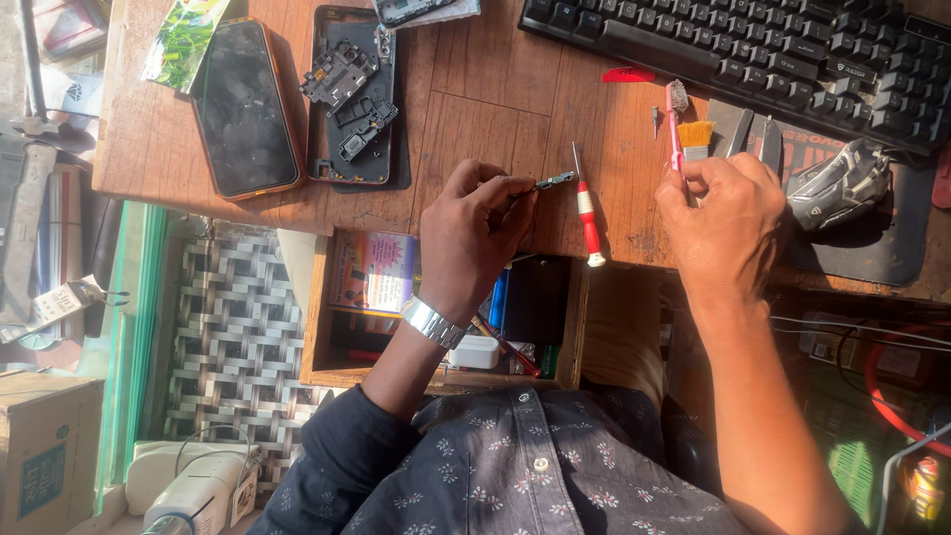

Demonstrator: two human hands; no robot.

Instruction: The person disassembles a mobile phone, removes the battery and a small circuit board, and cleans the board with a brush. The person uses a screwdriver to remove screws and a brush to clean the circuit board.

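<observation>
My left hand (pixel 471 233) pinches a small dark phone part (pixel 555 180) between thumb and fingers above the wooden desk (pixel 475 109). A metal watch sits on that wrist. My right hand (pixel 728 223) is closed on the pink handle of a toothbrush (pixel 678 119), whose bristled head points away from me. A red-and-white screwdriver (pixel 586 208) lies on the desk between my hands. At the back left lie a phone with an orange rim (pixel 243 109) and an opened phone back frame (pixel 352 99) with loose black parts on it.
A black keyboard (pixel 753 45) runs along the back right. A small orange-bristled brush (pixel 696 137), tweezers (pixel 753 134) and a grey mouse (pixel 837 183) on a dark mat lie to the right. An open wooden drawer (pixel 446 317) with small items sits below the desk edge.
</observation>
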